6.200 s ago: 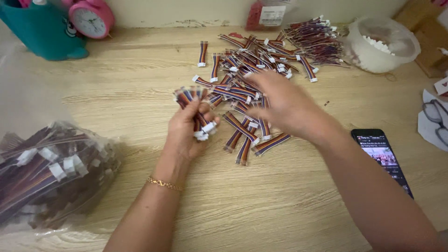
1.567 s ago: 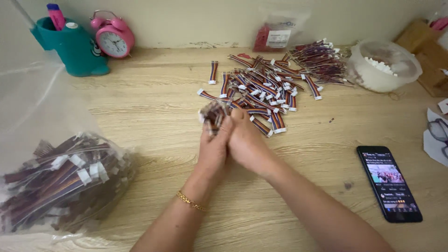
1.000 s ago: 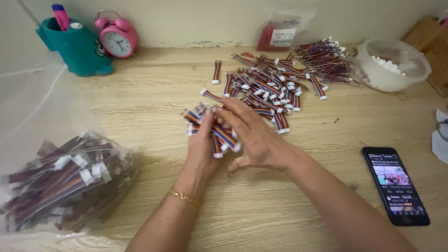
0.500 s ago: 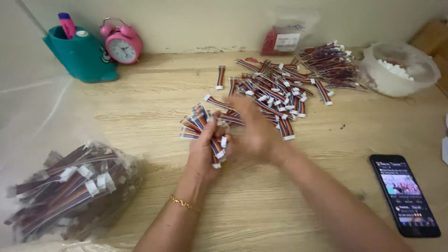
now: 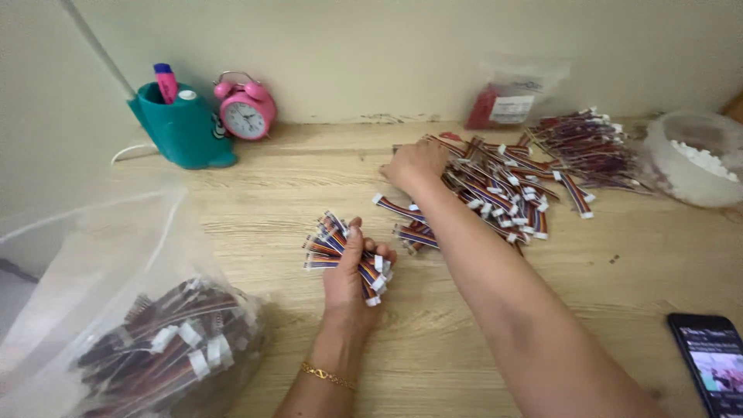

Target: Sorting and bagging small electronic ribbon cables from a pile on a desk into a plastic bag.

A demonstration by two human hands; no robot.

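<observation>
A: The fingers [image 5: 370, 259] of the left hand [image 5: 352, 279] are clamped around a bundle [image 5: 340, 251] of short multicoloured cables with white plugs, held just above the table [image 5: 294, 178], near its middle.

B: And the right hand?

A: The right hand [image 5: 414, 166] reaches forward and rests on the near edge of the pile [image 5: 503, 186] of loose cables farther back on the table. I cannot tell from this angle whether its fingers are together or apart.

B: What else is nearby?

A: A clear bag [image 5: 155, 340] full of bundled cables lies at the near left. A teal holder [image 5: 182, 128] and a pink clock [image 5: 246, 112] stand by the wall. A white bowl [image 5: 689, 159] sits at the far right, and a phone [image 5: 716, 364] lies at the near right.
</observation>
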